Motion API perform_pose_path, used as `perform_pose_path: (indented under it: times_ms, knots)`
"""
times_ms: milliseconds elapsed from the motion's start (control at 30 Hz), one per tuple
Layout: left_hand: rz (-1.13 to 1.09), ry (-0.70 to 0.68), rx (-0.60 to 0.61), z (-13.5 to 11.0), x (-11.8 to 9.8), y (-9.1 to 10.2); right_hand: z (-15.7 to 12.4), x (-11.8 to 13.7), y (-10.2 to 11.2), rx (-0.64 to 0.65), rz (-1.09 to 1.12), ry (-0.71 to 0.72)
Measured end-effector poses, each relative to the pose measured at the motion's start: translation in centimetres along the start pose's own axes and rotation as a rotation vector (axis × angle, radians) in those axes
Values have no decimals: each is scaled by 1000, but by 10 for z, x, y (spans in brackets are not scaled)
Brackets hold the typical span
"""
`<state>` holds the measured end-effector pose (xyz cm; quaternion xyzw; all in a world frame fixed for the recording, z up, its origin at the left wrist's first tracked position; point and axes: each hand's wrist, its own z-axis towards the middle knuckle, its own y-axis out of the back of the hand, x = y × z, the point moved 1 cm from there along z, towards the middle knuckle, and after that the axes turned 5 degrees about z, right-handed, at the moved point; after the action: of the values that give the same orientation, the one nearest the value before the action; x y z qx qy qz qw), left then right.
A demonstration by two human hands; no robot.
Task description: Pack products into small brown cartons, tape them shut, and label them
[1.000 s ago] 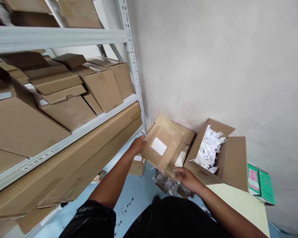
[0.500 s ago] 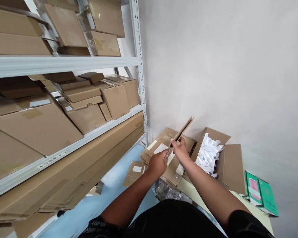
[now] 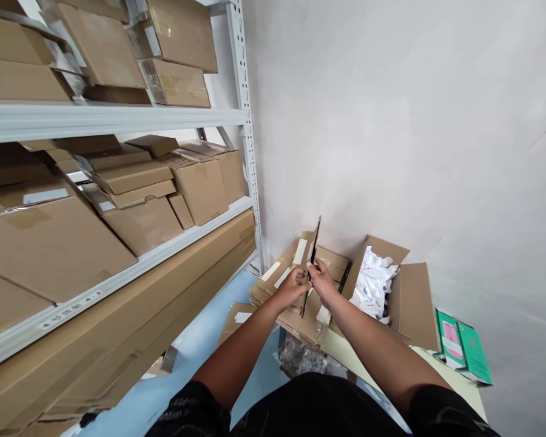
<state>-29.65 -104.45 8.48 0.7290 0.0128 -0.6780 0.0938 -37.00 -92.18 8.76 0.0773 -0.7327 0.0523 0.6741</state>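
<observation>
A flattened cardboard box stands on edge between my hands, seen almost edge-on. My left hand is closed at its left side, fingers curled and thumb against the cardboard. On the other side, my right hand grips it between thumb and fingers. Below and behind it lies a stack of flattened cardboard boxes with white labels. Right of the stack sits an open cardboard box, with crumpled white paper inside.
White metal shelving loaded with cardboard boxes fills the left. A pale table carries the open box and green boxes. Clear plastic wrap is below the stack. A grey-white wall stands behind; the floor is blue.
The flattened box has turned from a slant to nearly upright, its lower edge now showing below my hands. My hands have shifted slightly on it, and the view has moved a little right.
</observation>
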Motion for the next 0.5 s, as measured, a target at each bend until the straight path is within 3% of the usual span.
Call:
perform_pose_path:
  times_ms: [133,200,367,500]
  knots:
    - [-77,43,195,4,3,0,2,-9,3,-52,29,-107]
    - [-80,79,214,2,10,1,1,-15,6,-55,28,-136]
    - [352,-5,44,-2,26,5,-7,-34,12,-28,-94,-127]
    - [646,-32,-44,-3,15,11,-9,-32,17,-43,-179,-109]
